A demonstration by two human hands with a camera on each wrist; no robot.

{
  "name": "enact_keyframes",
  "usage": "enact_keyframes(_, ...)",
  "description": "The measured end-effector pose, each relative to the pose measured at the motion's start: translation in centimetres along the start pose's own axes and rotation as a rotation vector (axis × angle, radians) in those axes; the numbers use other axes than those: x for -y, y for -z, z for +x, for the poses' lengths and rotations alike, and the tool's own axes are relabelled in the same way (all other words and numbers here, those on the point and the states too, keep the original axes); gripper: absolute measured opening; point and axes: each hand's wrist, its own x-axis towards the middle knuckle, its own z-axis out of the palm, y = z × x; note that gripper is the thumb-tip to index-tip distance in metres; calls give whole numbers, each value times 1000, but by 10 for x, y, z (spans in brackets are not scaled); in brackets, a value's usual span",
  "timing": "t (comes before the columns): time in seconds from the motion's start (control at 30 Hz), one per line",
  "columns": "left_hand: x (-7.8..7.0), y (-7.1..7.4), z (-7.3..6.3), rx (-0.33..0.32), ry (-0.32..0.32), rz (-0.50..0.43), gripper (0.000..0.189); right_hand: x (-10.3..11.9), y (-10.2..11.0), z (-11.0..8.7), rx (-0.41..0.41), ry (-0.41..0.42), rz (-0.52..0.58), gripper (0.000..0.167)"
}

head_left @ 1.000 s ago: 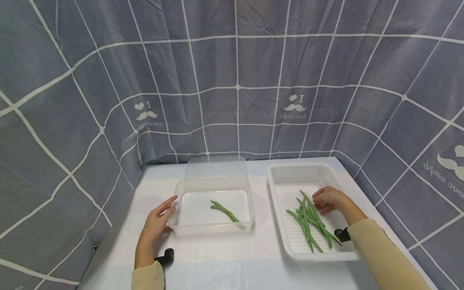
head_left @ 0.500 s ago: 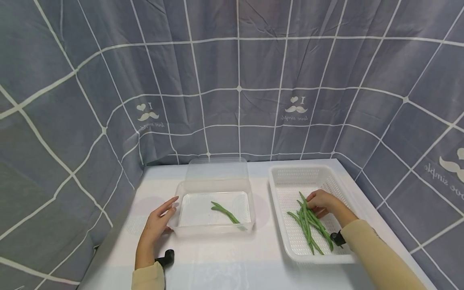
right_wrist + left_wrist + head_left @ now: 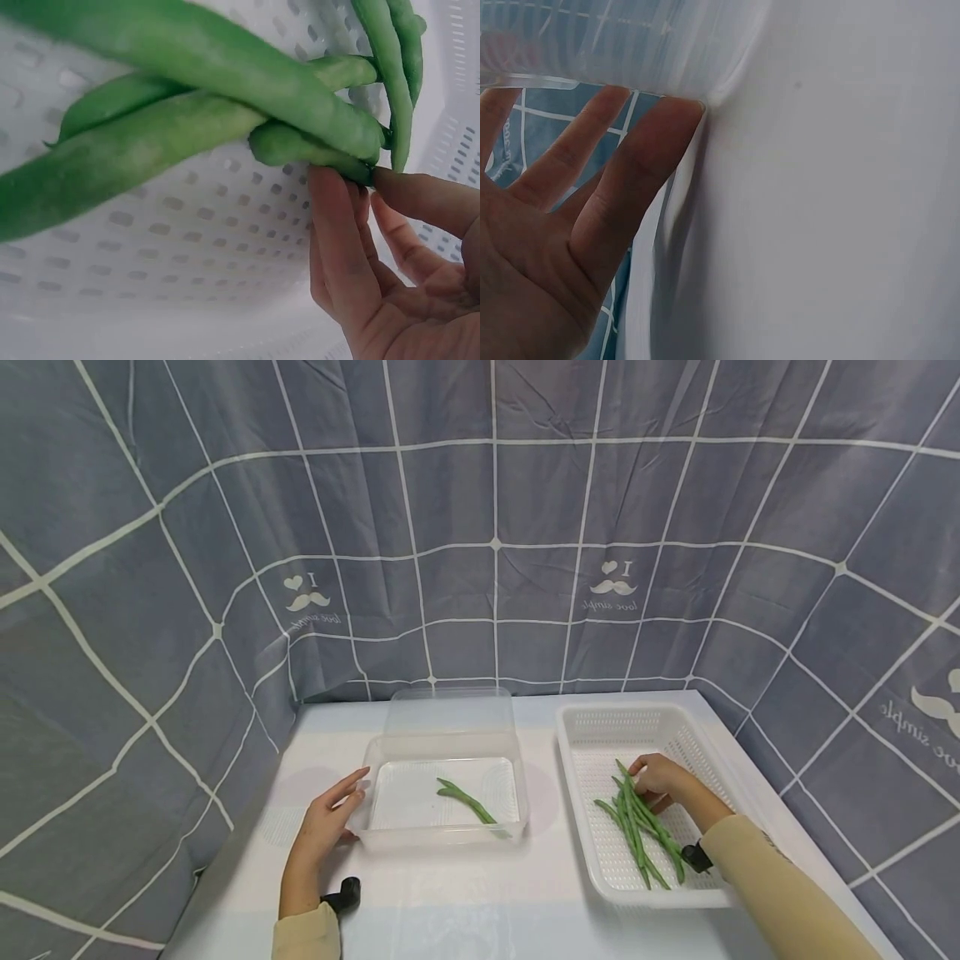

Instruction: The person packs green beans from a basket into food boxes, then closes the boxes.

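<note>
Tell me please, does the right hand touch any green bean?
Touching: the right wrist view shows the right hand pinching a green bean near its end.

The pale surface (image 3: 480,902) carries a faint blue band across its 6 o'clock side. Seen from its middle, a clear container (image 3: 435,837) sits at 10 o'clock, with a transparent panel (image 3: 450,714) just past it at 11. A white perforated basket (image 3: 660,898) sits toward 3 o'clock, apart from the container.
</note>
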Motion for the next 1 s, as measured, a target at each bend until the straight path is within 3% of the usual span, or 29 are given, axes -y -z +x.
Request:
enact_keyframes(0.2, 2, 0, 1, 1, 2, -10, 49, 4, 0, -4, 23, 19, 48, 39)
enact_keyframes(0.43, 3, 1, 1, 4, -1, -21, 49, 14, 2, -5, 83, 49, 200, 51)
enact_keyframes(1.0, 2, 1, 1, 9, -8, -25, 49, 56, 9, -13, 217, 212, 417, 61)
